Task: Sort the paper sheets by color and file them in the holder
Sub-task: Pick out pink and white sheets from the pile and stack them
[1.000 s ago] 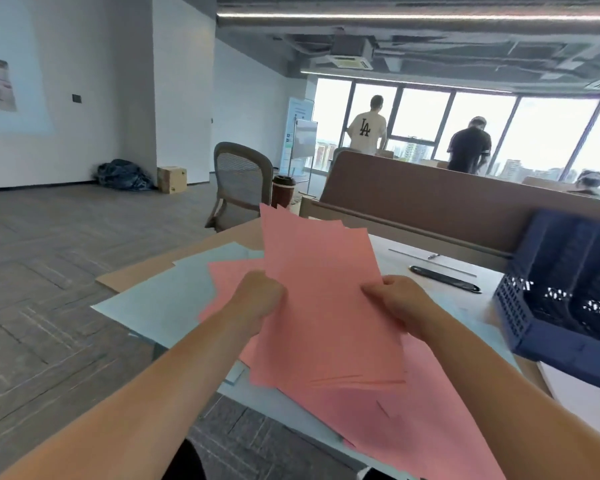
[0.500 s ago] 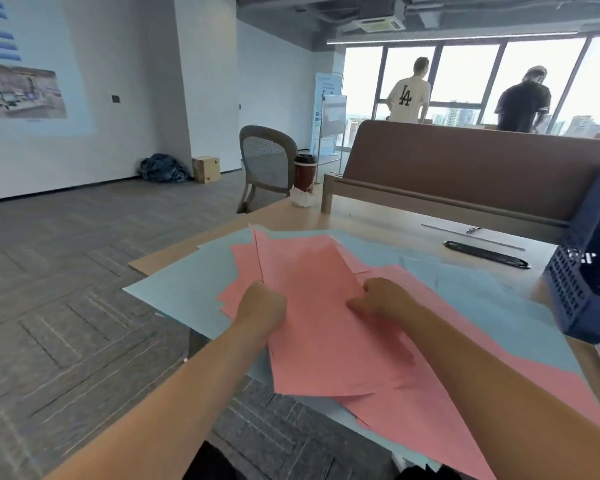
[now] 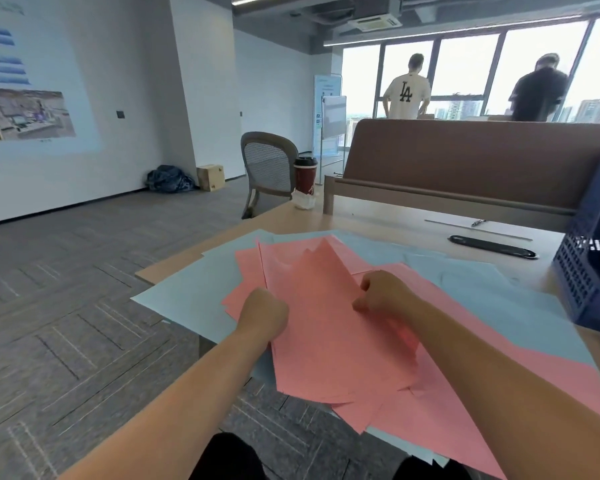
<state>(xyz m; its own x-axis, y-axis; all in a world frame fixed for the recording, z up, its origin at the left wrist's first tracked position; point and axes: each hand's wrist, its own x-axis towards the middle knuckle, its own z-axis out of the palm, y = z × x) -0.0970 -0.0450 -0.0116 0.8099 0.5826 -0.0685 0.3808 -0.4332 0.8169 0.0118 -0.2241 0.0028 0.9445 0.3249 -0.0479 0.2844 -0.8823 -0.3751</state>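
Now your left hand [image 3: 264,315] and right hand [image 3: 383,293] each grip the pink sheets [image 3: 326,337] lying between them.

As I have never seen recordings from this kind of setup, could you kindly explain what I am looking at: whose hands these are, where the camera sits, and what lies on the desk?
There is no machine here. A person works with bare hands, and the single current picture comes from a camera worn on their head, looking forward and down. The left hand and the right hand both grip a bundle of pink sheets, one on each side. More pink paper lies loose beneath it, mixed with light blue sheets, all spread over a wooden desk. At the right edge, only partly in view, stands the dark blue holder where the sorted sheets belong. Farther back are a coffee cup on the desk corner and an office chair behind it.
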